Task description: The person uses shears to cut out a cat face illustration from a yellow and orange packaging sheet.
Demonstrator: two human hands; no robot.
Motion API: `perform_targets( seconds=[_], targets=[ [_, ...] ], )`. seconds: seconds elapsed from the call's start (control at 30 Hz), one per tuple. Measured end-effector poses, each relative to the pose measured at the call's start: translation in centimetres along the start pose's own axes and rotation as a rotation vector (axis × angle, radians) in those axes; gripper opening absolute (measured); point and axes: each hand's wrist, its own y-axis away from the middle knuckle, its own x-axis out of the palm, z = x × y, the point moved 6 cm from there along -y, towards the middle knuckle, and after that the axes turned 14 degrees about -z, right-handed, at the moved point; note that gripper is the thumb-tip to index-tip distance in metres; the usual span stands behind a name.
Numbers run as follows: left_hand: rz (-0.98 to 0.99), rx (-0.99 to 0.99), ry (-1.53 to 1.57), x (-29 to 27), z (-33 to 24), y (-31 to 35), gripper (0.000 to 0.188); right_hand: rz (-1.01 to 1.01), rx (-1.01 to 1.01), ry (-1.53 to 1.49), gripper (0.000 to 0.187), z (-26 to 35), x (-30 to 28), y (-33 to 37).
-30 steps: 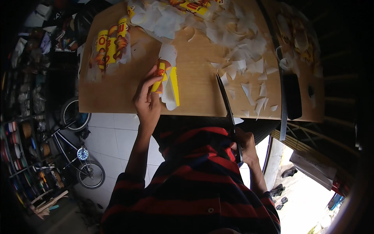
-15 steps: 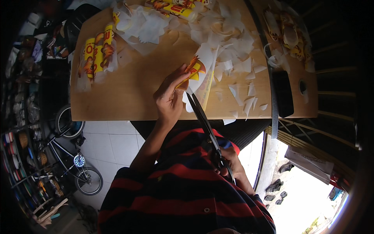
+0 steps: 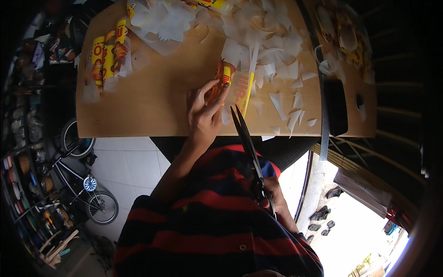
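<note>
My left hand (image 3: pixel 204 113) is over the table, its fingers closed on a curled printed cutout (image 3: pixel 226 73) in yellow, red and orange. Close to the table's front edge, my right hand (image 3: pixel 271 191) grips a pair of long dark scissors (image 3: pixel 247 138). Their blades point up toward the table with the tips slightly apart, just below the cutout and not touching it. Right of the cutout lies a translucent sheet (image 3: pixel 241 90) with a yellow edge and red lettering. White backing paper (image 3: pixel 233 51) shows behind the cutout.
White paper scraps (image 3: pixel 277 60) spread over the table's right and far parts. Several yellow printed cutouts (image 3: pixel 108 57) lie at the left, others (image 3: pixel 348 39) at the far right. A black phone-like slab (image 3: pixel 335 108) sits beside a metal ruler (image 3: pixel 325 143). A bicycle (image 3: pixel 87 184) stands on the left.
My left hand has lowered the cutout toward the table and turned it upright, away from the scissors. The scissors have shifted slightly right, and their blades no longer meet the paper.
</note>
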Motion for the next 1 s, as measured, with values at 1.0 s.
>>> perform_targets(
  seconds=[1.0],
  targets=[
    [0.221, 0.102, -0.094, 0.6, 1.3, -2.0, 0.041, -0.160, -0.002, 0.155, 0.083, 2.6, 0.3, -2.8]
  ],
)
